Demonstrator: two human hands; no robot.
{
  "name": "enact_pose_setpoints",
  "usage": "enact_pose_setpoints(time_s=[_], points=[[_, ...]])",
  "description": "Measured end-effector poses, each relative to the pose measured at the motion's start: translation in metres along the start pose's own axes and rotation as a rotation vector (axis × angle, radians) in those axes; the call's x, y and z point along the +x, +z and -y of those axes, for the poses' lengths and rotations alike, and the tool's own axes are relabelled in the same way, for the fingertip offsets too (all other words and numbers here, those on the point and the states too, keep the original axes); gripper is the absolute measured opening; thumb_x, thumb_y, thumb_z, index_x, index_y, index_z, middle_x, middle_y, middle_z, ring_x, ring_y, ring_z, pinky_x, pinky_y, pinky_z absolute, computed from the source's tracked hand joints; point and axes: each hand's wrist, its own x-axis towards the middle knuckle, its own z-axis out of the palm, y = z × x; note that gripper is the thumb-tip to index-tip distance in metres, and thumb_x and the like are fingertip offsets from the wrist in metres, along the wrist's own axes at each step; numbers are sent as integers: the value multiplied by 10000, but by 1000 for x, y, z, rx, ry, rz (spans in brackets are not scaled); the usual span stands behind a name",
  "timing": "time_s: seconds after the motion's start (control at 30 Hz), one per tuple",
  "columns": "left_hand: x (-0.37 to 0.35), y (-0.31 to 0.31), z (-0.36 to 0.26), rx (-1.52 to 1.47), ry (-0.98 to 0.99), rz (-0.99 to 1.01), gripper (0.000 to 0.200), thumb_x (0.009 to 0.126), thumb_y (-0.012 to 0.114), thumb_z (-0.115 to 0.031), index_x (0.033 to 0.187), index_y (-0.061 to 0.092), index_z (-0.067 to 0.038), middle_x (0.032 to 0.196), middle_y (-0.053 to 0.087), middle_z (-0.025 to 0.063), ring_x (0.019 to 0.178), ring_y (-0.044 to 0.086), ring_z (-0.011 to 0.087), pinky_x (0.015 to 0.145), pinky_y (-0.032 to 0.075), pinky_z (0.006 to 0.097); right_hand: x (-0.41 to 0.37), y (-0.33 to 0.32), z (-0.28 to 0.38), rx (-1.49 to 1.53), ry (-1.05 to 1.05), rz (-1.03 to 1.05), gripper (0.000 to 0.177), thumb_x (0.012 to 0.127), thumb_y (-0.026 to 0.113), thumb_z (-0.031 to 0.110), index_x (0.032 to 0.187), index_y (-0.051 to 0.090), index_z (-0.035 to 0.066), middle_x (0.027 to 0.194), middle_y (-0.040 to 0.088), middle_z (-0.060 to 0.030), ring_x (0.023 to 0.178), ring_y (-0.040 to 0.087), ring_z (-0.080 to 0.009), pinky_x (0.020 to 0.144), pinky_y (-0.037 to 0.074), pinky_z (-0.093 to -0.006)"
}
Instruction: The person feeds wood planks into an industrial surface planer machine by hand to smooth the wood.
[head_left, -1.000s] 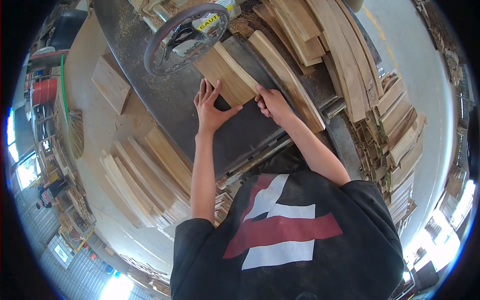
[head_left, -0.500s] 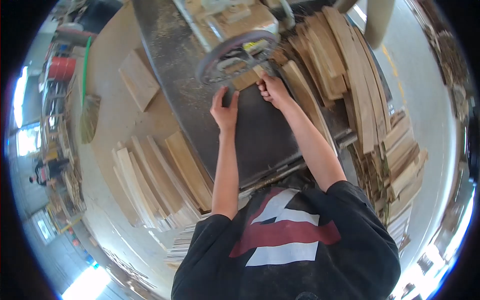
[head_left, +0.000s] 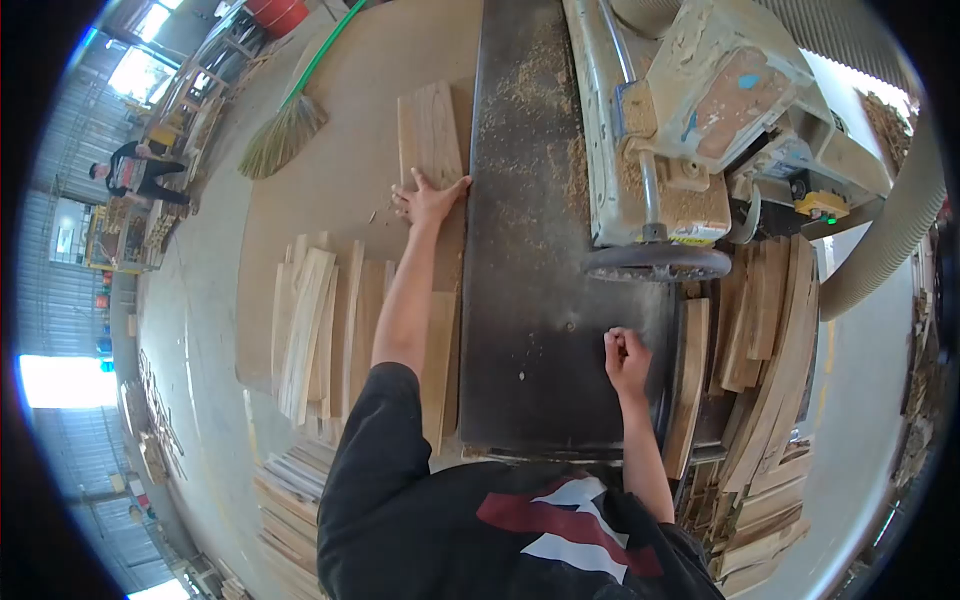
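Note:
My left hand reaches out to the side table, fingers spread, at the near end of a flat wooden board. Its fingertips appear to touch the board's edge, while the thumb points toward the dark machine table. Over that dark table my right hand is held with fingers curled in, and nothing shows in them. Just beyond it is the machine's handwheel, below the dusty machine head.
Wooden strips lie on the brown side table at left. More boards are stacked right of the machine. A broom lies at upper left; a grey hose hangs at right. Another person stands far left.
My left hand has moved from below the handwheel out to the board on the left. My right hand has let go of the wooden piece under the wheel and drawn back. The view has shifted left.

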Motion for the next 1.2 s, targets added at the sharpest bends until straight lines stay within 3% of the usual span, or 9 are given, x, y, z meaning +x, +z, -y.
enact_pose_setpoints(time_s=[0.07, 0.27, 0.43, 0.5, 0.63, 0.9, 1.1, 1.17, 1.2], points=[[22, -4, 0, -20, 19, 38, 1369, 616, 827, -783, 1660, 235, -124, 1611, 181, 413, 1525, 175, 557, 1209, 256, 620, -1, 0, -4, 37, 132, -25, 165, 997, 702, 218, 969, 701, 55, 669, 625, -39, 532, 539, -103, 508, 424, -277], [5, -15, 12, -37, 96, 146, 1346, 621, 832, -755, 1655, 245, -125, 1564, 263, 443, 1498, 241, 559, 1206, 213, 658, 4, -1, -6, -5, 22, -52, 187, 999, 705, 243, 941, 700, 66, 650, 625, -52, 513, 563, -131, 505, 437, -291], [-115, 19, 26, -259, 265, 155, 1257, 652, 837, -701, 1631, 310, -115, 1555, 251, 461, 1457, 269, 603, 1192, 223, 665, 4, -1, 1, 15, 26, -24, 217, 988, 717, 267, 947, 698, 55, 686, 666, -78, 546, 617, -169, 532, 476, -315], [-182, 2, 13, 14, 288, 11, 1215, 656, 853, -664, 1618, 345, -122, 1555, 241, 468, 1448, 267, 619, 1182, 225, 675, 3, 2, 5, 6, 26, -47, 219, 987, 716, 266, 969, 712, 48, 711, 681, -96, 585, 646, -206, 562, 497, -334], [-285, 15, 22, -8, 392, -85, 1155, 651, 872, -640, 1579, 423, -119, 1539, 268, 476, 1398, 340, 618, 1147, 284, 662, 7, 6, 13, -14, 54, -111, 251, 999, 688, 274, 1030, 758, 35, 788, 716, -152, 723, 705, -322, 686, 550, -395], [-426, 29, 107, -150, 779, 130, 833, 575, 960, -406, 1336, 714, -177, 1538, 488, 256, 1320, 494, 450, 1074, 374, 565, -98, -63, 44, -365, 180, 87, 342, 963, 712, 338, 907, 772, 6, 800, 682, -212, 789, 670, -419, 728, 525, -492], [-451, 22, 146, -224, 1014, 255, 743, 602, 935, -319, 1312, 732, -238, 1538, 521, 216, 1429, 429, 419, 1085, 334, 535, -187, -95, 44, -340, 627, 174, 570, 960, 658, 550, 845, 733, -4, 725, 675, -250, 761, 690, -441, 690, 528, -500], [-451, 26, 137, -240, 1057, 267, 732, 608, 931, -321, 1309, 735, -239, 1534, 527, 211, 1453, 409, 415, 1095, 324, 533, -205, -93, 22, -287, 664, 200, 675, 975, 585, 645, 775, 703, 11, 660, 669, -177, 629, 678, -342, 565, 498, -435], [-451, 30, 129, -262, 1088, 284, 717, 613, 929, -326, 1300, 740, -239, 1532, 529, 211, 1458, 408, 410, 1096, 324, 535, -204, -94, 22, -4, 930, 240, 679, 989, 557, 656, 767, 693, 29, 630, 633, -112, 558, 618, -265, 505, 444, -390]])
